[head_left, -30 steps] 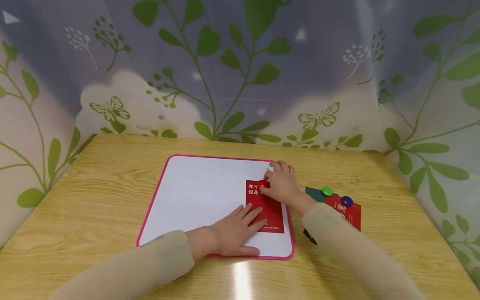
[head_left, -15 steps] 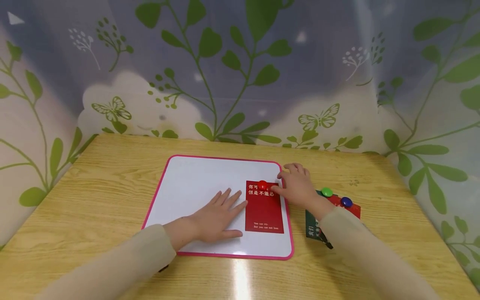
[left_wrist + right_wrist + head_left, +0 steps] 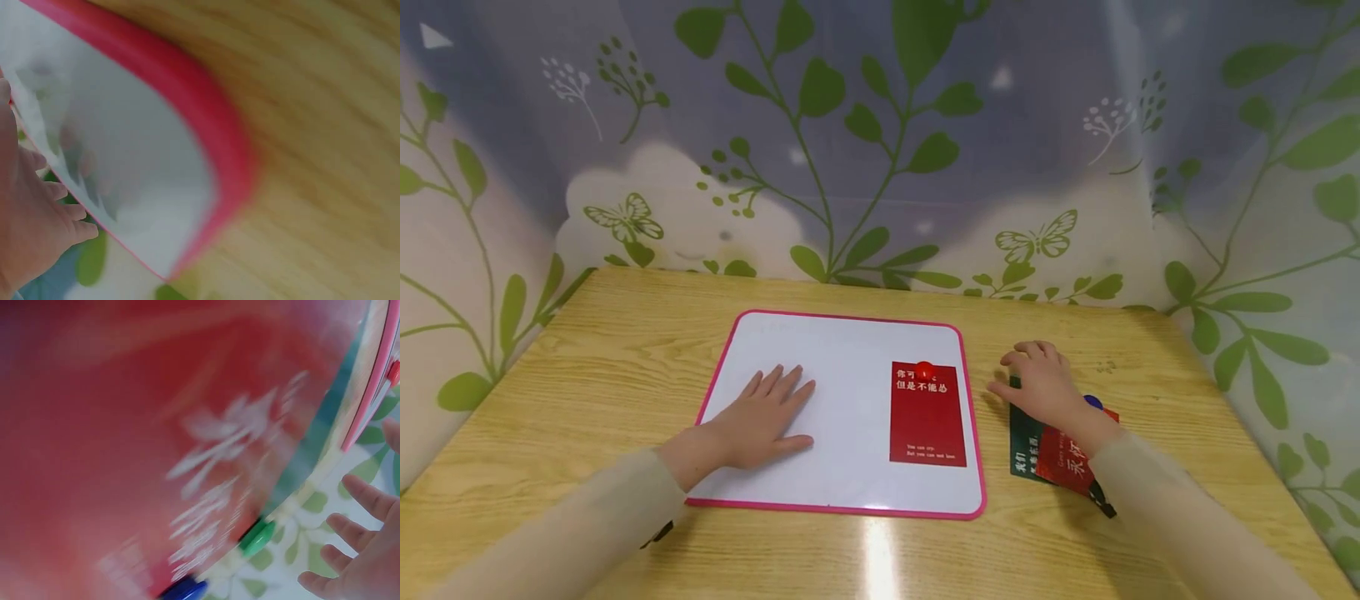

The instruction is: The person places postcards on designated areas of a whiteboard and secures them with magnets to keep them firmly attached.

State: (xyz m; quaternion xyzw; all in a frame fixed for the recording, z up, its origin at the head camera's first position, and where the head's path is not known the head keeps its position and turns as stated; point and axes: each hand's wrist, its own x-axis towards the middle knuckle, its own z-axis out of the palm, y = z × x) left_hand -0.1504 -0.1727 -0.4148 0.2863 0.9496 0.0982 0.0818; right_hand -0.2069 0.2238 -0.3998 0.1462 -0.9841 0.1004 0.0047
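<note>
A whiteboard [image 3: 842,350] with a pink rim lies on the table. On its right side is a red card [image 3: 927,425] with white print, and a round red magnet [image 3: 924,370] sits at the card's top. My left hand [image 3: 756,421] is spread above the board's left part; the left wrist view shows its reflection in the surface. Over a small pile of cards right of the board hovers my right hand [image 3: 1045,387], fingers slightly bent, holding nothing. That pile has a dark green card [image 3: 1026,442] and a red card [image 3: 1063,460]. A blue magnet [image 3: 1093,402] and a green magnet [image 3: 257,536] lie on it, the green one hidden in the head view.
The wooden table [image 3: 820,558] carries everything. A leaf-patterned cloth [image 3: 880,192] stands behind it and along both sides. Something black [image 3: 1102,500] pokes out at the lower edge of the card pile, partly covered by the right sleeve.
My right hand has let go of the red magnet and moved right, over the card pile. My left hand has slid off the red card and moved left across the board.
</note>
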